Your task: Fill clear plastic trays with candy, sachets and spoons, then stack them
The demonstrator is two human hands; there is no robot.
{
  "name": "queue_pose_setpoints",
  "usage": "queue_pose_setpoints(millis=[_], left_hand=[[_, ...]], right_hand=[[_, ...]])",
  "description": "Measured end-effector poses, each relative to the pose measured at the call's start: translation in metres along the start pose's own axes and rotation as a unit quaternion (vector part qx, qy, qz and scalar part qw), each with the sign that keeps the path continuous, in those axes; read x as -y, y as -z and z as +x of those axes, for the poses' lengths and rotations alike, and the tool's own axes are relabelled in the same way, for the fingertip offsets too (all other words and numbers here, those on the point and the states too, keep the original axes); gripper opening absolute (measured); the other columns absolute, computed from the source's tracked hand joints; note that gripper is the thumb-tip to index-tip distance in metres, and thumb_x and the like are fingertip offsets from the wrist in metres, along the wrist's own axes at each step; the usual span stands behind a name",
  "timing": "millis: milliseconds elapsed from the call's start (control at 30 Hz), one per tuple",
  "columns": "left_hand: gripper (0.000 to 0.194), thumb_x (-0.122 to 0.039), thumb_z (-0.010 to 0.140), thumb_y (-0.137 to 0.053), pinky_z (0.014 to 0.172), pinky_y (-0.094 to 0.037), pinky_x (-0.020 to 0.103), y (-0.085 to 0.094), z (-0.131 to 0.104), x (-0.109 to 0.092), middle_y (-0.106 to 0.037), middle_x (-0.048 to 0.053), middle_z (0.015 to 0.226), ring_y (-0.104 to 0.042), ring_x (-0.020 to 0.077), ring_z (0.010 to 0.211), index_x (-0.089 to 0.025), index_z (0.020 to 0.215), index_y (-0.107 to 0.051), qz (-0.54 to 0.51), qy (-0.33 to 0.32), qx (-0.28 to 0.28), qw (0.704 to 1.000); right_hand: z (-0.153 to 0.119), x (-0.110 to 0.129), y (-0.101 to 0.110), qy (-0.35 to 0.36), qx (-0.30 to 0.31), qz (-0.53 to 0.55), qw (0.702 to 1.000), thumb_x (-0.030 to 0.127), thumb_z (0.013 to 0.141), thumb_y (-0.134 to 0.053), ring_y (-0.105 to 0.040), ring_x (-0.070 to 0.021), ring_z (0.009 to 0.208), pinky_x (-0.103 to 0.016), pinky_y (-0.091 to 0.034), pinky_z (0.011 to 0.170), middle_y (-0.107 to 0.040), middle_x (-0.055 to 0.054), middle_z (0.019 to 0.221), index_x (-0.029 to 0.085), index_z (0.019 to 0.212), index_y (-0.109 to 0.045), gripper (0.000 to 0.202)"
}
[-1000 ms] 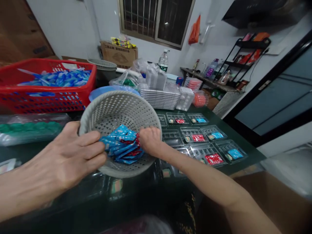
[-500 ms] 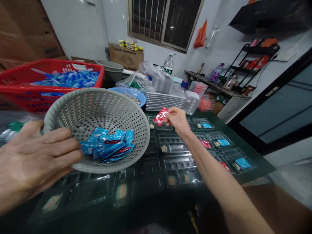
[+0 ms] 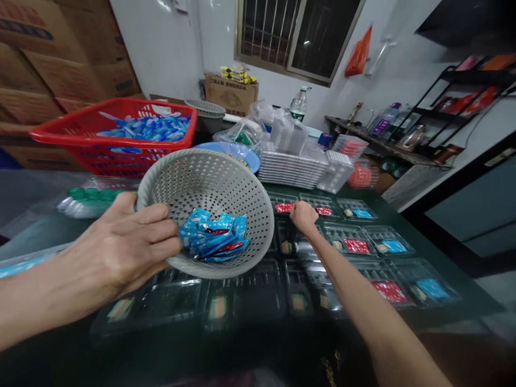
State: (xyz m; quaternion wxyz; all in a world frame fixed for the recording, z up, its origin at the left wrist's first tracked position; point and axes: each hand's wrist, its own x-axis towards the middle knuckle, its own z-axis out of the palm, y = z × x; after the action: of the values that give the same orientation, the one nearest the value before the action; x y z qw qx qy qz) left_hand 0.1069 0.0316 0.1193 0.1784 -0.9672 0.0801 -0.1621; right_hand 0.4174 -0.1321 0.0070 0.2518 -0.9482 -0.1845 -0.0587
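My left hand [image 3: 133,242] is closed around the rim of a round grey plastic basket [image 3: 161,177], which is tilted toward me. Inside the basket lies a heap of blue packets [image 3: 213,236] with bits of red ones showing. Farther off, my right hand [image 3: 304,216] is closed at the right end of a red packet [image 3: 284,207], low in a clear plastic tray [image 3: 278,197] in the back row; its fingertips are hidden. Other clear trays to the right hold red packets [image 3: 357,246] or blue packets [image 3: 394,245]. Nearer trays hold small pale striped pieces [image 3: 218,307].
A red basket [image 3: 149,144] of blue-and-white items stands back left. Behind the grey basket are a blue bowl [image 3: 252,160] and stacked clear trays [image 3: 290,171]. Green-capped bottles [image 3: 91,201] lie left of my left hand. Cartons [image 3: 80,80] are piled far left.
My right hand has lowered the red packet from above the trays into a back-row tray. My left hand still holds the basket. The view has shifted left.
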Motion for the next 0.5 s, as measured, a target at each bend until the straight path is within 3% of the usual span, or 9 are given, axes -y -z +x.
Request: queue_pose_setpoints(millis=[67,133,233,300,400,500], left_hand=[[0.028,-0.030,0.084,-0.039,0.062,-0.022,0.038,0.004,0.003,-0.004,-0.054,0.001,0.063,-0.039,0.0197,0.069,-0.023,0.061,-0.053,-0.034,0.001,-0.010,0.999],[0.029,-0.026,0.086,-0.037,0.061,-0.021,0.037,0.006,0.006,-0.007,-0.053,0.000,0.062,-0.037,0.0185,0.068,-0.022,0.061,-0.050,-0.046,-0.003,-0.016,0.999],[0.025,-0.023,0.086,-0.040,0.061,-0.019,0.036,0.005,0.011,-0.011,-0.048,-0.002,0.060,-0.034,0.0174,0.066,-0.021,0.061,-0.045,-0.038,-0.026,-0.025,0.999],[0.026,-0.022,0.087,-0.038,0.061,-0.018,0.035,0.001,0.014,-0.013,-0.044,-0.002,0.059,-0.032,0.0171,0.066,-0.020,0.061,-0.041,-0.017,-0.048,-0.050,0.997],[0.030,-0.023,0.090,-0.033,0.061,-0.018,0.034,-0.004,0.016,-0.017,-0.040,-0.002,0.059,-0.031,0.0164,0.066,-0.019,0.061,-0.038,0.001,-0.072,-0.076,0.995],[0.031,-0.023,0.092,-0.030,0.062,-0.019,0.035,-0.005,0.015,-0.021,-0.039,-0.002,0.059,-0.031,0.0165,0.066,-0.019,0.061,-0.038,-0.002,-0.077,-0.082,0.994]], right_hand=[[-0.012,0.008,0.015,0.040,-0.010,-0.002,0.999,0.024,0.080,-0.046,-0.059,-0.0264,0.091,-0.037,-0.042,0.077,-0.064,-0.014,0.090,0.016,0.084,-0.064,0.021],[-0.030,0.021,0.030,0.134,-0.021,0.019,0.991,0.027,0.085,-0.039,-0.058,-0.0198,0.091,-0.030,-0.041,0.079,-0.063,-0.008,0.096,0.019,0.095,-0.061,0.026],[-0.060,0.047,0.044,0.347,0.035,0.005,0.937,0.023,0.085,-0.040,-0.056,-0.0156,0.088,-0.025,-0.040,0.075,-0.063,-0.004,0.096,0.021,0.100,-0.060,0.025],[-0.073,0.063,0.045,0.432,0.093,-0.078,0.894,0.022,0.081,-0.046,-0.054,-0.0190,0.089,-0.028,-0.039,0.074,-0.062,-0.006,0.095,0.019,0.097,-0.062,0.023],[-0.080,0.078,0.038,0.479,0.124,-0.207,0.844,0.024,0.077,-0.053,-0.049,-0.0270,0.096,-0.036,-0.037,0.077,-0.060,-0.014,0.096,0.014,0.090,-0.065,0.020],[-0.077,0.083,0.031,0.494,0.159,-0.258,0.815,0.028,0.077,-0.054,-0.045,-0.0302,0.102,-0.040,-0.032,0.085,-0.060,-0.017,0.100,0.012,0.087,-0.067,0.023]])
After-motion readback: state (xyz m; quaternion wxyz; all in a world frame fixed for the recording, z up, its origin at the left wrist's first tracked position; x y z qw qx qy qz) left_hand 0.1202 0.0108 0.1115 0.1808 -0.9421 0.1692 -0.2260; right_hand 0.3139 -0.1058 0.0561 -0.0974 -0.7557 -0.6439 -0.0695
